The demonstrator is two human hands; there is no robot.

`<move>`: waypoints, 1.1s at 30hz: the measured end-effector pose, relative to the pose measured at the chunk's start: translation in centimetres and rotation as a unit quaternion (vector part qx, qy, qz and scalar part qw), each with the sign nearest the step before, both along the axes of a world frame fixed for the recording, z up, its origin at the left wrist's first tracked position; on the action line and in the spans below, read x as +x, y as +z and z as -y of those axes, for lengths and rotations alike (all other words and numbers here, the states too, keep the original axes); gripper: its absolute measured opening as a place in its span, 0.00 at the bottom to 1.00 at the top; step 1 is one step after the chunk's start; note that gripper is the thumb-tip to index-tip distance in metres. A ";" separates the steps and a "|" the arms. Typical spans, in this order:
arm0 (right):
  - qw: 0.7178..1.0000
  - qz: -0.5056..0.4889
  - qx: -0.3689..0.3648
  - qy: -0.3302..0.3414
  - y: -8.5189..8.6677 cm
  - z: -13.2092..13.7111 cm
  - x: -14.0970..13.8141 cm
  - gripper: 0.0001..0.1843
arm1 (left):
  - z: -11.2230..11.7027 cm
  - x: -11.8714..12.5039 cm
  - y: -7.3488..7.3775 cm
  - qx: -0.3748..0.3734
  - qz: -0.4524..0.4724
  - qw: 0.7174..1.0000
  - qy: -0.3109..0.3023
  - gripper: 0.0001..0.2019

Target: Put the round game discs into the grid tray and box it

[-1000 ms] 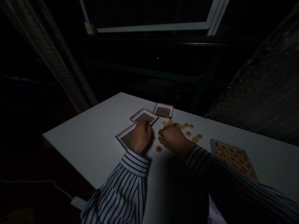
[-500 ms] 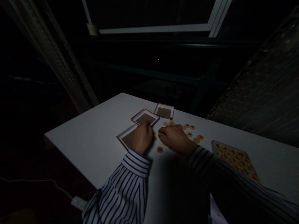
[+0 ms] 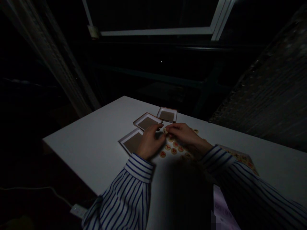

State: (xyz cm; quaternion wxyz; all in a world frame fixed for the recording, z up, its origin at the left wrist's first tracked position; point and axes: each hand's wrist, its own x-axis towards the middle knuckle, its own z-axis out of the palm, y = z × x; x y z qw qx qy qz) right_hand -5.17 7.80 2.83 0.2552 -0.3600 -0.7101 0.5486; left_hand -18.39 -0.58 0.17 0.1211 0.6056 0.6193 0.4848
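Observation:
My right hand [image 3: 182, 133] pinches a Chinese chess piece [image 3: 165, 130] with a dark mark, its face turned up at the fingertips. Just left of it, my left hand [image 3: 151, 140] is open, thumb and fingers apart, with nothing visible between them. Several round pieces with red characters lie on the table below the hands, among them one red-marked piece [image 3: 162, 154] nearest the front. More pieces are partly hidden behind and under my right hand. Beside my left hand are a shallow open box [image 3: 123, 144] and a second box [image 3: 137, 122], both with brown bottoms.
A third shallow box [image 3: 176, 115] stands at the white table's [image 3: 81, 137] far edge. Under my right forearm, a box filled with pieces [image 3: 248, 163] is partly covered. A lit screen [image 3: 223, 206] shows at the bottom. A white power strip [image 3: 78, 210] hangs low left. The room is dark.
My left hand has opened and turned, its thumb now apart from the fingers. My right hand has lifted slightly, showing a piece at its fingertips and uncovering several red-marked pieces below.

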 end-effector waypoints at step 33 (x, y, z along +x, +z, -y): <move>0.892 0.286 0.350 0.023 -0.9 -0.3 3.3 0.12 | -0.6 0.0 -1.8 -0.085 -0.278 0.956 -0.020 0.12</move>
